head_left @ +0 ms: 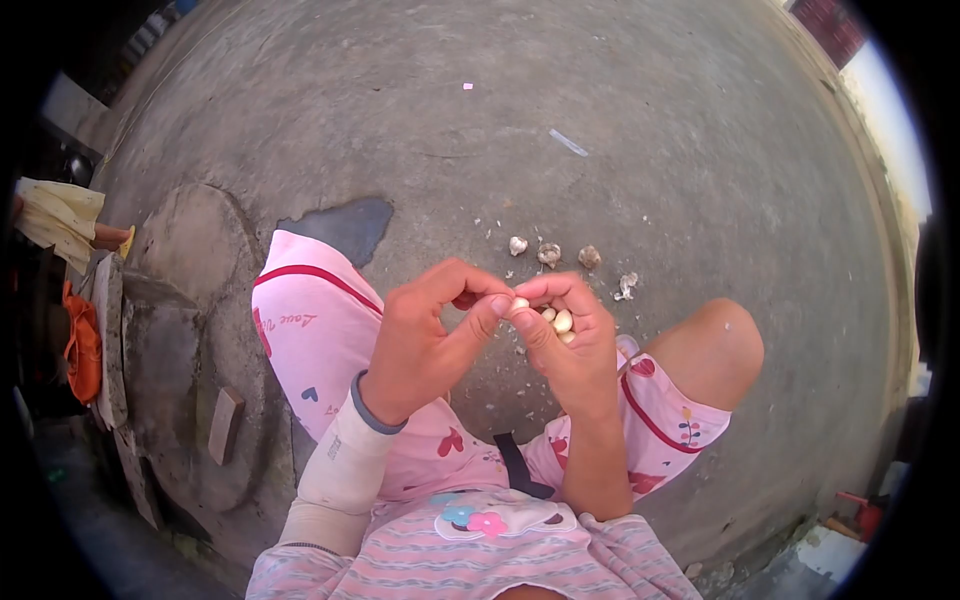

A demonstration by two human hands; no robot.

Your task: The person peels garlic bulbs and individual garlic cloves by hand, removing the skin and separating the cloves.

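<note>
My left hand [432,330] pinches a small pale garlic clove [519,304] between thumb and fingertip. The fingers of my right hand [572,340] meet it at the same clove, so both hands touch. Several peeled garlic cloves [562,321] rest in the curled palm of my right hand. On the ground beyond my hands lie a whitish garlic bulb [518,245], a browner bulb [549,254] and another brownish one [589,257]. To their right is a clump of papery garlic skin [627,286]. Small skin flakes are scattered below.
My knees in pink printed trousers [318,330] flank my hands. A dark wet patch [350,226] marks the concrete floor [640,110]. A round concrete slab [195,260], a brick-like block [226,425] and an orange bag [82,343] are at left, near another person's foot [112,237].
</note>
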